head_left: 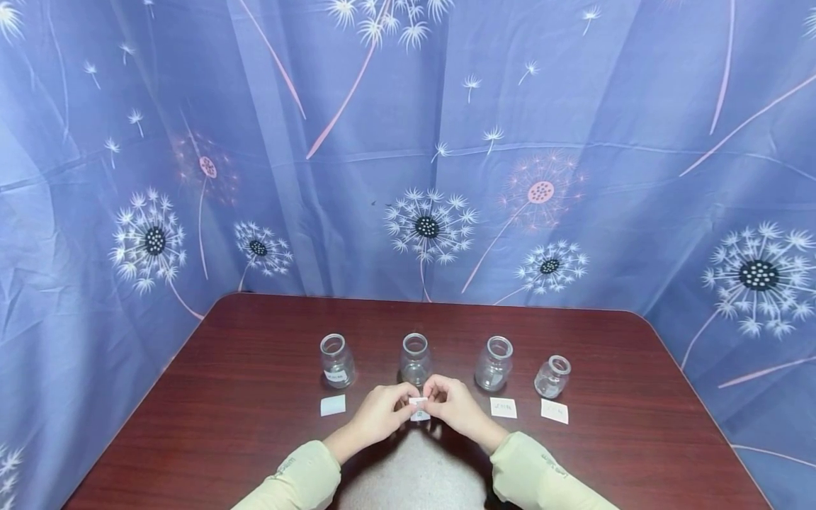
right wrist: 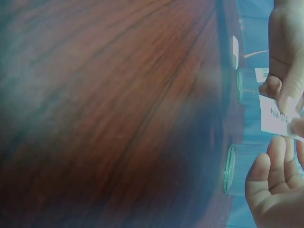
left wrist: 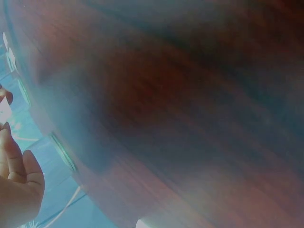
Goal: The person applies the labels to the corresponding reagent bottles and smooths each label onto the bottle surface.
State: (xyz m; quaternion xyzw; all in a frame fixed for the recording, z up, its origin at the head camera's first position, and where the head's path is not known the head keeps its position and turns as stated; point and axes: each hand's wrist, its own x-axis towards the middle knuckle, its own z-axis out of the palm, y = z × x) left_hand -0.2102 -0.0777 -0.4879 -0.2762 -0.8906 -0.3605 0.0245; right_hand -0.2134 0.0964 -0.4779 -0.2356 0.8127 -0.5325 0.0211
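Observation:
A small white label (head_left: 418,409) with dark handwriting is held between both hands, in front of the second glass jar (head_left: 416,358) from the left. My left hand (head_left: 381,411) pinches it near its upper edge, and in the right wrist view the left thumb (right wrist: 288,100) lies across its face. From the other side my right hand (head_left: 454,405) has thumb and fingertips on it too. Seen from the right wrist, the handwritten label (right wrist: 271,116) juts out past the left thumb. The left wrist view catches only part of my left hand (left wrist: 19,183) at its edge.
On the left, a glass jar (head_left: 336,360) bears a label, with a pale paper piece (head_left: 333,405) before it. To the right stand another jar (head_left: 494,363) and a smaller jar (head_left: 552,375), each with a written label (head_left: 503,407) in front. A patterned blue curtain (head_left: 357,234) surrounds the table (head_left: 255,354).

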